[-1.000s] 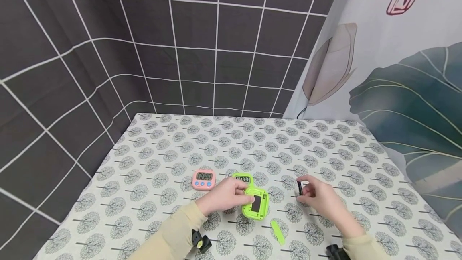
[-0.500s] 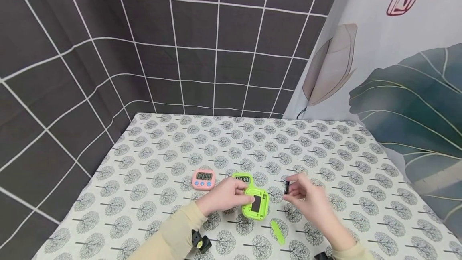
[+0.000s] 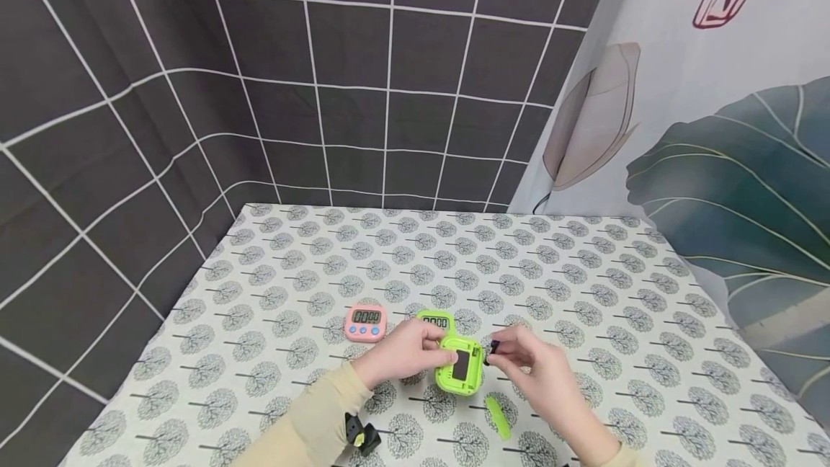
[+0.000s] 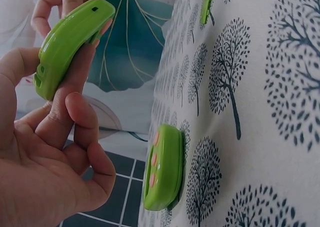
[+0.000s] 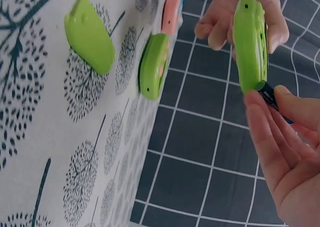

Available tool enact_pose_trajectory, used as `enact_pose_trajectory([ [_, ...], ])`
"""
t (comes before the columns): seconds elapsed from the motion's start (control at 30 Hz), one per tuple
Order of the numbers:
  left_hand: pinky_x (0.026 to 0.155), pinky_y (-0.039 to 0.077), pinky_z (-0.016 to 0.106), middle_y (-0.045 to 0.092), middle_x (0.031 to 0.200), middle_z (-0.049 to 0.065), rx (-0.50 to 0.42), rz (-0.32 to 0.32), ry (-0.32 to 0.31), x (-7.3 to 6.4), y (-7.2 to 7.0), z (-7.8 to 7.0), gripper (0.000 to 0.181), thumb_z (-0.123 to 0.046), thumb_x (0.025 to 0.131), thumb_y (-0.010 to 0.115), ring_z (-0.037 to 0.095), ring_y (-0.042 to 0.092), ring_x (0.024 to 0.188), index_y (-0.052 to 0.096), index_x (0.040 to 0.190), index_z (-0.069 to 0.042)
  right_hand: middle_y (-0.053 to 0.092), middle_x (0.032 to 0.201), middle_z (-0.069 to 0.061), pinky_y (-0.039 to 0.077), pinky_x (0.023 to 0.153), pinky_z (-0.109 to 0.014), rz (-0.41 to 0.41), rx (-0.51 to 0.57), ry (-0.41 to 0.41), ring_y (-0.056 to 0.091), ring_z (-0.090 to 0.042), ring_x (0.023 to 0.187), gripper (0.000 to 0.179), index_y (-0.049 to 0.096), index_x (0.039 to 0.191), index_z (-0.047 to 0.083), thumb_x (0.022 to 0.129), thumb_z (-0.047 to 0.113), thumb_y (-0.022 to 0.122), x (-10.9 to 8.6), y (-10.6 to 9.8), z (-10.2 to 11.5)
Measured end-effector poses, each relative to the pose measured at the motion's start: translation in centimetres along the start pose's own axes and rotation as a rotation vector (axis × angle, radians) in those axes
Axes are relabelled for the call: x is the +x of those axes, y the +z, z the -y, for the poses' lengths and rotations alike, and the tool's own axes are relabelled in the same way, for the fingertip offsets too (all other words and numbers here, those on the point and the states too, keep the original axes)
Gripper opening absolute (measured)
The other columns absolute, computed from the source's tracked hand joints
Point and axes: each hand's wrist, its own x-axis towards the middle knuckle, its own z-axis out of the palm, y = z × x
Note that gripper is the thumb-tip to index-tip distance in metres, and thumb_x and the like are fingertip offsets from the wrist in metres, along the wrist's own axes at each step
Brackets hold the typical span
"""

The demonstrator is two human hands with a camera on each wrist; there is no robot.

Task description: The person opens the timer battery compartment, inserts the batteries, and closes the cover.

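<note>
My left hand point(image 3: 408, 352) grips a green kitchen timer point(image 3: 468, 384) between thumb and fingers, its back turned up with the battery compartment uncovered. My right hand point(image 3: 533, 366) pinches a small dark battery point(image 5: 267, 93) between thumb and fingertips. In the right wrist view the battery's end is right at the timer's edge. A loose green battery cover point(image 3: 498, 418) lies on the cloth below the timer, between the two hands. Behind the held timer sits a second green timer point(image 3: 436, 320), display up, partly hidden.
A pink timer point(image 3: 366, 323) with blue buttons lies left of the green ones. Beneath everything is a tree-patterned tablecloth point(image 3: 402, 236). A dark grid curtain point(image 3: 350, 114) hangs behind and to the left, and a leaf-printed cloth point(image 3: 746, 186) at the right.
My right hand has moved left with the battery, from well right of the timer to its right edge, and the battery has tilted. The left hand and its timer have stayed put.
</note>
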Motion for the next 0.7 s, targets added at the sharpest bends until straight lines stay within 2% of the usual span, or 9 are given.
enact_pose_trajectory([
  [0.1, 0.053, 0.048, 0.02, 0.072, 0.078, -0.003, 0.013, -0.006, -0.007, -0.08, -0.04, -0.04, 0.017, -0.022, 0.084, 0.069, 0.015, 0.065, 0.063, 0.072, 0.097, -0.011, 0.071, 0.085, 0.0, 0.054, 0.065, -0.018, -0.018, -0.005, -0.04, 0.064, -0.002, 0.073, 0.034, 0.063, 0.095, 0.01, 0.067, -0.003, 0.079, -0.03, 0.09, 0.31],
  [0.2, 0.053, 0.048, 0.02, 0.072, 0.078, -0.004, 0.013, -0.005, -0.011, -0.12, -0.07, -0.06, 0.017, -0.023, 0.084, 0.069, 0.011, 0.063, 0.061, 0.072, 0.097, -0.012, 0.07, 0.084, 0.001, 0.053, 0.066, -0.017, -0.038, -0.001, -0.106, 0.064, -0.003, 0.072, 0.034, 0.063, 0.093, 0.01, 0.066, -0.004, 0.078, -0.06, 0.27, 0.58],
  [0.43, 0.041, 0.031, 0.015, 0.066, 0.062, -0.005, 0.02, 0.001, 0.009, -0.08, -0.04, -0.1, 0.012, -0.021, 0.084, 0.069, 0.003, 0.039, 0.044, 0.071, 0.092, -0.012, 0.071, 0.086, 0.003, 0.05, 0.07, -0.011, -0.051, -0.04, -0.195, 0.064, -0.004, 0.073, 0.033, 0.063, 0.092, 0.011, 0.066, -0.002, 0.078, -0.3, 0.8, 1.04],
  [0.6, 0.041, 0.031, 0.016, 0.066, 0.063, -0.005, 0.023, -0.005, 0.015, -0.08, -0.1, -0.06, 0.013, -0.021, 0.084, 0.069, 0.003, 0.038, 0.044, 0.072, 0.093, -0.012, 0.07, 0.086, 0.001, 0.049, 0.072, -0.01, -0.058, -0.049, -0.268, 0.064, -0.007, 0.073, 0.033, 0.063, 0.092, 0.009, 0.065, -0.003, 0.077, -0.31, 0.97, 1.01],
  [0.7, 0.043, 0.035, 0.016, 0.069, 0.067, -0.004, 0.014, -0.011, 0.01, -0.06, -0.11, 0.02, 0.015, -0.022, 0.084, 0.069, 0.007, 0.048, 0.048, 0.072, 0.094, -0.011, 0.071, 0.087, -0.001, 0.049, 0.077, -0.011, -0.041, -0.047, -0.294, 0.066, -0.011, 0.077, 0.029, 0.063, 0.092, 0.008, 0.068, 0.0, 0.076, -0.36, 0.99, 0.92],
])
